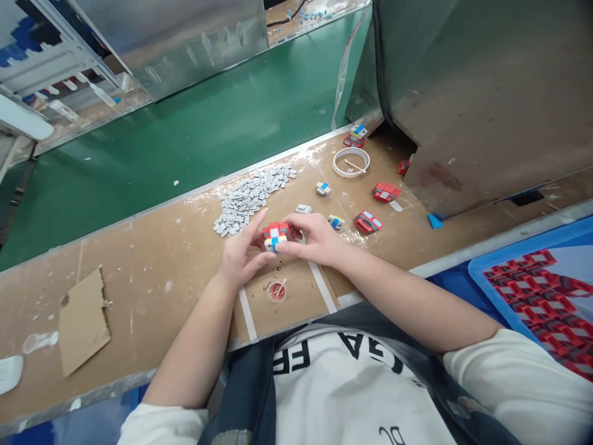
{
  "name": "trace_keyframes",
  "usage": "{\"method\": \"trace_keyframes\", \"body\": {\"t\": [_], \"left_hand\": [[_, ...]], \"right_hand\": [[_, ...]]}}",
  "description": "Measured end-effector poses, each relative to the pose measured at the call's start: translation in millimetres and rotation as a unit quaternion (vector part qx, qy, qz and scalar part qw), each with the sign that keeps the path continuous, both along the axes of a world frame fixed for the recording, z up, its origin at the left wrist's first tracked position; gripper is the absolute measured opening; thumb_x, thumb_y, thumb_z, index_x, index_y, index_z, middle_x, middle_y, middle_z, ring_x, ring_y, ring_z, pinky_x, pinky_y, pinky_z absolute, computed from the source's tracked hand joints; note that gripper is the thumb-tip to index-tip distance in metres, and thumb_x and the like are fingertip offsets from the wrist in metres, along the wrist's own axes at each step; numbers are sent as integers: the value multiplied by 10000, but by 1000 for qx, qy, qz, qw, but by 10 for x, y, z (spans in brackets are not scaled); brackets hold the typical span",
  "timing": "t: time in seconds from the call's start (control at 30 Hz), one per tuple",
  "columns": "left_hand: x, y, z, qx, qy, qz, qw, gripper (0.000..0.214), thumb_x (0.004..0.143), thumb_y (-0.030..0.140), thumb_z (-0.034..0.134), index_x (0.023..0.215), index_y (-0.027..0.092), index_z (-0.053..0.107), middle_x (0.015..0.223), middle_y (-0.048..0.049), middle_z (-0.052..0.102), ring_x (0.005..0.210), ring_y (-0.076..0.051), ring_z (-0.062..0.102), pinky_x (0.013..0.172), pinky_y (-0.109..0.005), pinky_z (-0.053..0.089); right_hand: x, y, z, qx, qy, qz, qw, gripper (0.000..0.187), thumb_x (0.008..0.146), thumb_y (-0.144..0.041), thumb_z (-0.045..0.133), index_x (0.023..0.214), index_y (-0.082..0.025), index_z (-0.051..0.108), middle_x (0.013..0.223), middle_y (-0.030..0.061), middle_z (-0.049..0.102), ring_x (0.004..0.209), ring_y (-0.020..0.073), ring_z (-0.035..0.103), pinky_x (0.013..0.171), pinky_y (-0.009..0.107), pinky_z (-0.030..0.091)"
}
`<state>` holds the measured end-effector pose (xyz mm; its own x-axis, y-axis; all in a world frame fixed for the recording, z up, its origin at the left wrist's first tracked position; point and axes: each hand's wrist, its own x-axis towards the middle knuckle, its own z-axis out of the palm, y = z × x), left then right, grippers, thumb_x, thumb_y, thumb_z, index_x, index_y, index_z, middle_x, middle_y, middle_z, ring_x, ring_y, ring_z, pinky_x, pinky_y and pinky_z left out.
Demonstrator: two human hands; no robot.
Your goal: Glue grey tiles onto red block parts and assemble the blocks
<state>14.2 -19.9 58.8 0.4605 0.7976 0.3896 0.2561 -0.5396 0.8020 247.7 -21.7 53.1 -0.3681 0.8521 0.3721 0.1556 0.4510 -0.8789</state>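
Both hands meet over the brown worktop (152, 266) and grip one small red part (276, 233) with a blue-and-white piece at its front. My left hand (241, 252) pinches it from the left with thumb and forefinger. From the right, my right hand (315, 237) has its fingers curled round it. A heap of small grey-white pieces (248, 199) lies just beyond my left hand. Directly below the hands sits a small round cup (277, 291) holding red stuff and a stick.
More red parts (368, 221) (385, 192), small blue-white pieces (323, 188) (336, 221) and a tape ring (351, 162) lie to the right. A green conveyor belt (185, 133) runs behind. A metal housing (482, 99) stands right. A blue tray (477, 272) holds red parts. Cardboard scrap (83, 321) lies left.
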Motion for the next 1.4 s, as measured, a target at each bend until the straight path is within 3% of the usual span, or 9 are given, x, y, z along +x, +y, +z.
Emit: {"method": "trace_keyframes", "body": {"t": [0.07,0.13,0.23,0.37,0.6,1.0,1.27,1.4], "left_hand": [[62,-35,16,-67,31,33,997,691,1001,639,666,1516,181,625,831,-41,806,635,-159,714,692,-256,583],[148,-65,35,-136,18,56,989,603,1047,668,560,1357,177,722,679,-5,730,515,-135,635,586,-240,524],[261,-89,59,-225,-25,76,971,597,1031,725,539,1047,169,756,535,27,622,412,-111,540,462,-218,427],[312,-73,72,-299,-64,89,948,662,960,825,559,765,194,614,429,41,539,320,-94,433,369,-219,349],[301,-35,37,-374,-86,95,918,703,922,878,551,719,206,578,415,20,561,287,-99,429,339,-228,340],[274,-56,87,-334,-114,81,932,690,917,854,594,715,194,604,459,11,599,321,-95,486,360,-220,351],[263,-63,113,-340,-104,79,931,727,961,876,464,753,192,597,490,-9,619,337,-103,506,388,-231,371],[265,-45,64,-332,-111,79,933,736,941,888,486,776,183,618,500,-10,614,355,-110,517,399,-237,388]], "right_hand": [[-49,12,22,-173,11,4,985,640,942,-783,638,804,-159,666,640,9,664,533,116,586,515,227,451],[-80,40,32,-280,9,23,960,718,941,-839,573,684,-170,609,533,5,615,430,100,533,449,220,407],[-99,85,38,-348,-1,39,937,796,932,-901,510,614,-176,590,451,14,570,349,97,487,377,220,368],[-119,124,36,-395,15,43,918,858,919,-954,437,607,-174,610,435,31,557,331,115,489,312,232,361],[-123,131,-19,-390,-3,47,920,884,939,-951,386,602,-167,619,430,31,560,319,96,480,322,205,371],[-41,73,-48,-316,18,104,943,668,865,-815,696,754,-158,655,493,-30,583,387,79,476,390,192,331],[-35,50,-103,-307,12,79,948,620,872,-789,705,764,-181,645,497,-34,564,393,99,460,406,233,337],[7,38,-12,-273,-52,104,955,601,917,-768,659,761,-188,627,536,-35,563,447,107,475,460,248,363]]}}
